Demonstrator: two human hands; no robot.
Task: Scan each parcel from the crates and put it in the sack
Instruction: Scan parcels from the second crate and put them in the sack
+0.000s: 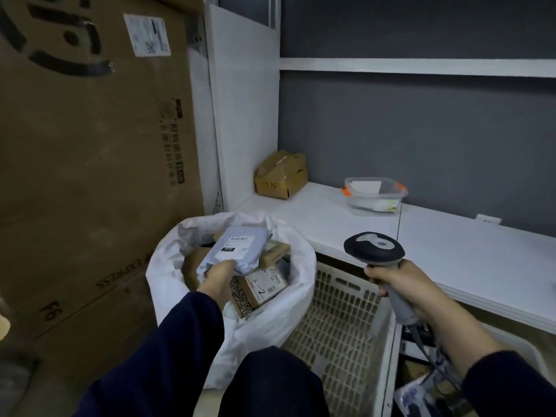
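Note:
My left hand (218,279) grips the near edge of a grey plastic mailer parcel (236,246) with a white label, holding it over the mouth of the white sack (301,266). Several brown cardboard parcels lie inside the sack, one marked "3-2" (260,290). My right hand (400,284) holds the handle of a grey and black barcode scanner (374,246), its head raised above the beige slotted crate (340,320). A second crate (511,344) at the lower right holds parcels, partly hidden by my right arm.
A white shelf (451,245) runs above the crates, carrying a taped cardboard box (281,174) and a clear plastic tub (374,195). Tall cardboard cartons (90,161) stand at the left, close to the sack. My knee (270,383) is below the sack.

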